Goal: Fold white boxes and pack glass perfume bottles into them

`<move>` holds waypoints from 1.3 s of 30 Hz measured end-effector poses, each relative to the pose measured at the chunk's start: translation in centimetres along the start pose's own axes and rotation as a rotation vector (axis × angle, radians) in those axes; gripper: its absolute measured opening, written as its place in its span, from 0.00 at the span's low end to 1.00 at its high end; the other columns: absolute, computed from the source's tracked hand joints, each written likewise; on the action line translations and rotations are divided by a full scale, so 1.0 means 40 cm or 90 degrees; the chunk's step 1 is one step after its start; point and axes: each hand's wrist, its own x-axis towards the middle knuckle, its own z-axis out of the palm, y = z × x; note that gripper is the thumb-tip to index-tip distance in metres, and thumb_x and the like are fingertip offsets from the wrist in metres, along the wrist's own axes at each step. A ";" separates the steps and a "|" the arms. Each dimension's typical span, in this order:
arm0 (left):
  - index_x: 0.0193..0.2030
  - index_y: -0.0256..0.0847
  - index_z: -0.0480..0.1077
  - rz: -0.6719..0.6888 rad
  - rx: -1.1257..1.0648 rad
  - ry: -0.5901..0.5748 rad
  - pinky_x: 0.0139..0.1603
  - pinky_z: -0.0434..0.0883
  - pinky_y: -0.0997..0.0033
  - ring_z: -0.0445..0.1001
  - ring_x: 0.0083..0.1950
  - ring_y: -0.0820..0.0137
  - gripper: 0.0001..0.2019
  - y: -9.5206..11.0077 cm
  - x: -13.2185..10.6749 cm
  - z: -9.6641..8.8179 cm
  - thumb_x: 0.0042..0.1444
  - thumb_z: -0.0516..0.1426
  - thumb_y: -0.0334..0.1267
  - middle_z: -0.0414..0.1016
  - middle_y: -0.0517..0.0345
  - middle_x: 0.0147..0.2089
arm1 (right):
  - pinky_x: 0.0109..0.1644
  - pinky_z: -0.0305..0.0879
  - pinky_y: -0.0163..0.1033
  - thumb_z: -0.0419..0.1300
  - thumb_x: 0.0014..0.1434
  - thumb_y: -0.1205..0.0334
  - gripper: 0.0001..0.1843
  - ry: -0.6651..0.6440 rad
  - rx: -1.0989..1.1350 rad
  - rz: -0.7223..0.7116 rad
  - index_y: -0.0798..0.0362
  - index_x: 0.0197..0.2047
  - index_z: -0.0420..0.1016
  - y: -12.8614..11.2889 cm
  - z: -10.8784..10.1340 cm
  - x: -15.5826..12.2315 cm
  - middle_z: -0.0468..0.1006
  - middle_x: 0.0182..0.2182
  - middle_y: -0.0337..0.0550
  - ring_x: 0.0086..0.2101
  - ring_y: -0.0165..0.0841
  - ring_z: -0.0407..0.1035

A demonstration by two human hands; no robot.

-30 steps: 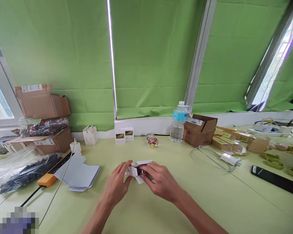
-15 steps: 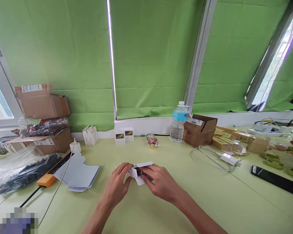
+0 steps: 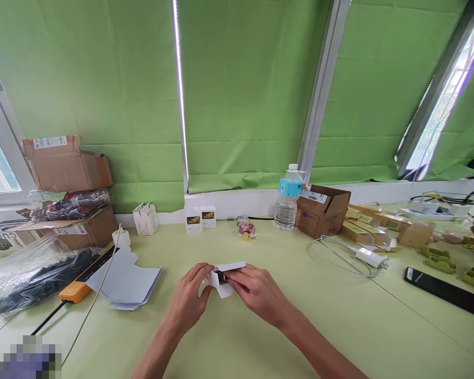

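My left hand point(image 3: 188, 298) is closed around a small white cardboard box point(image 3: 211, 280), which lies on its side with its flaps spread toward the right. In the box's mouth shows a small dark, shiny object point(image 3: 221, 277); most of it is hidden by the box and my fingers. The fingertips of my right hand point(image 3: 257, 293) are pressed together on this object at the opening, beneath the raised top flap. Farther back stand two small white boxes with dark pictures point(image 3: 201, 217), and a clear and pink glass ornament with gold parts point(image 3: 246, 228).
At the left, white paper sheets point(image 3: 128, 284) lie beside an orange and black power strip point(image 3: 76, 291) and a bagged dark item point(image 3: 49, 276). Toward the right are a water bottle point(image 3: 287, 202), an open carton point(image 3: 321, 213), a white charger with cable point(image 3: 371, 257) and a black phone point(image 3: 445, 291).
The dark object has moved leftward, deeper into the white box, and less of it shows now. My right fingers have followed it to the opening. The left hand has barely moved.
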 end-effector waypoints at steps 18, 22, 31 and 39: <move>0.53 0.48 0.54 -0.164 -0.304 0.001 0.46 0.75 0.61 0.77 0.43 0.69 0.19 0.011 0.008 0.000 0.57 0.56 0.36 0.74 0.56 0.50 | 0.39 0.76 0.41 0.55 0.61 0.64 0.16 0.138 0.165 0.094 0.48 0.53 0.70 0.002 -0.024 0.006 0.76 0.46 0.46 0.45 0.37 0.70; 0.56 0.50 0.57 -0.142 -0.296 -0.018 0.44 0.76 0.63 0.76 0.43 0.70 0.19 0.014 0.005 -0.005 0.59 0.54 0.37 0.72 0.55 0.53 | 0.45 0.74 0.46 0.56 0.60 0.64 0.19 0.097 0.193 0.112 0.48 0.55 0.68 -0.012 -0.020 0.007 0.76 0.45 0.46 0.46 0.38 0.69; 0.52 0.50 0.67 -0.154 -0.333 -0.103 0.49 0.74 0.63 0.74 0.47 0.67 0.14 0.009 0.010 -0.032 0.59 0.55 0.39 0.72 0.56 0.54 | 0.43 0.71 0.43 0.54 0.63 0.66 0.12 0.127 0.190 0.059 0.48 0.48 0.72 0.001 -0.017 0.006 0.78 0.38 0.44 0.40 0.35 0.70; 0.54 0.45 0.68 -0.164 -0.453 -0.137 0.54 0.69 0.60 0.72 0.52 0.60 0.17 0.049 0.020 -0.054 0.58 0.57 0.42 0.73 0.51 0.55 | 0.37 0.73 0.42 0.56 0.61 0.60 0.18 0.215 0.172 0.154 0.48 0.55 0.67 0.001 -0.006 0.002 0.74 0.39 0.46 0.39 0.36 0.68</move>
